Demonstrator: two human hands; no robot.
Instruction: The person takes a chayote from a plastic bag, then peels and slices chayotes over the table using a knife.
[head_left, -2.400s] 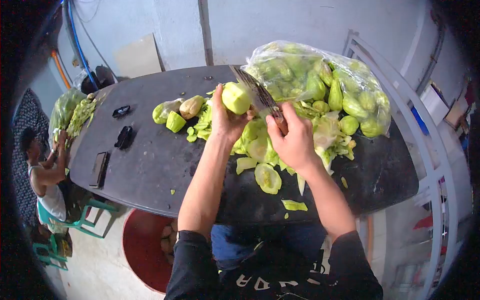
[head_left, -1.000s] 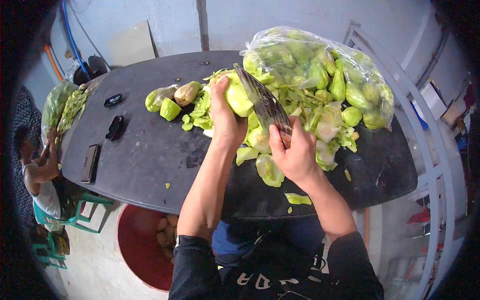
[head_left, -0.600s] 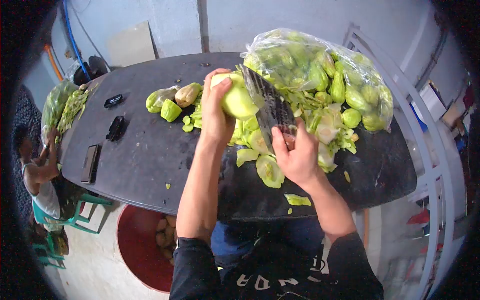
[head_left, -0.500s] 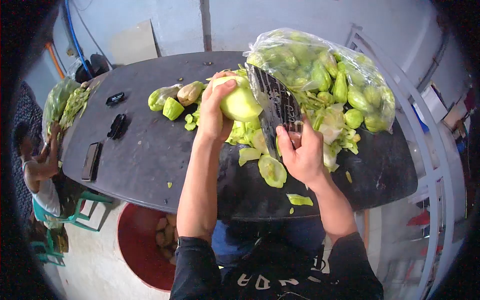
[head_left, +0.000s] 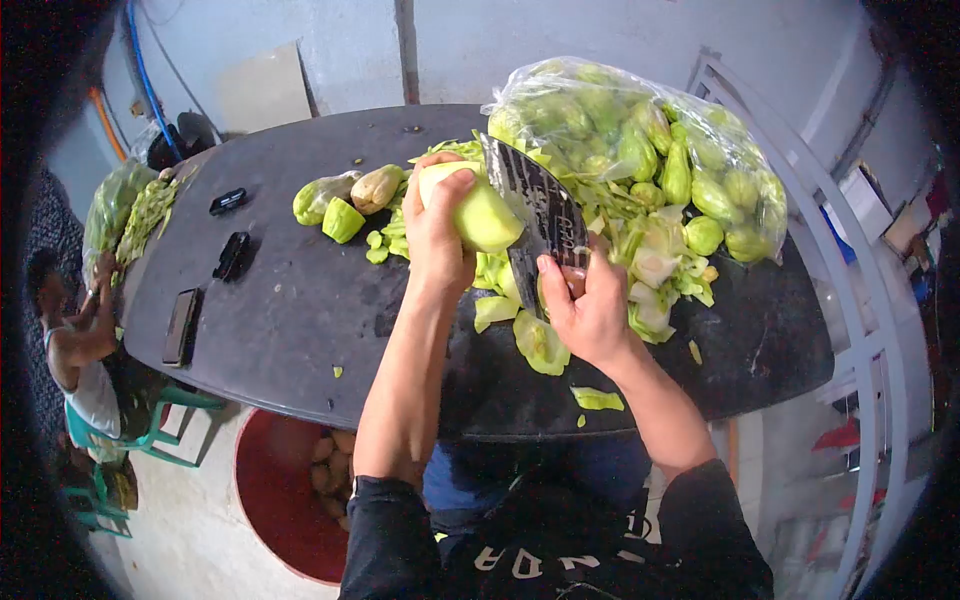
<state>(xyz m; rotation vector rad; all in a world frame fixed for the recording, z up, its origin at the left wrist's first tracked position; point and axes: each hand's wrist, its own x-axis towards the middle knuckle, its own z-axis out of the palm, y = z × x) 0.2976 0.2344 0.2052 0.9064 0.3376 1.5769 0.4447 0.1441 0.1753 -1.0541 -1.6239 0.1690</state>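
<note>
My left hand (head_left: 436,232) is wrapped round a pale green, peeled chayote (head_left: 487,212), holding it above the table. In my right hand (head_left: 598,312) is a broad-bladed knife (head_left: 535,200), its dark, wet blade pointing up and away from me. The blade stands against or very near the chayote's right side; exact contact cannot be told. Beneath both hands lie peelings and cut slices, among them a flat chayote slice (head_left: 541,344). Left of my left hand are a few chayotes (head_left: 325,197) and a cut green piece (head_left: 343,221).
A clear plastic bag (head_left: 640,130) full of chayotes lies at the table's back right. Several black objects, one a flat case (head_left: 182,327), rest on the dark table (head_left: 270,290). A red tub (head_left: 262,490) with brown roundish things stands below. Another person (head_left: 85,350) sits at left.
The knife and my right hand have shifted slightly left, the blade closer across the chayote's right side. The chayote has turned a little in my left hand.
</note>
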